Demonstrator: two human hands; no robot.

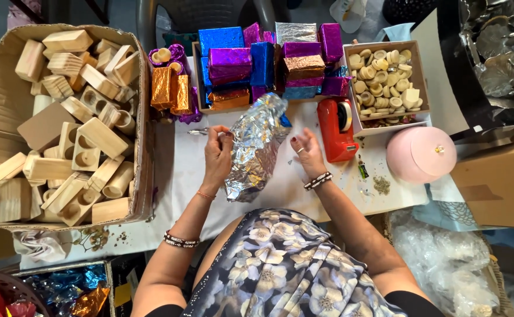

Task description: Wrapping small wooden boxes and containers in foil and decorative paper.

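Note:
A block wrapped in crinkled silver foil [256, 147] lies on the white table [181, 170] in front of me. My left hand [217, 155] pinches the foil's left edge with its fingertips. My right hand [307, 152] rests on the table just right of the foil, fingers curled, and whether it touches the foil I cannot tell. Both wrists wear bracelets.
A big cardboard box of bare wooden blocks [69, 117] fills the left. Foil-wrapped blocks in blue, purple, orange and silver [251, 64] are stacked at the back. A red tape dispenser [336, 129], a tray of small wooden discs [383, 79] and a pink round lid [421, 154] stand right.

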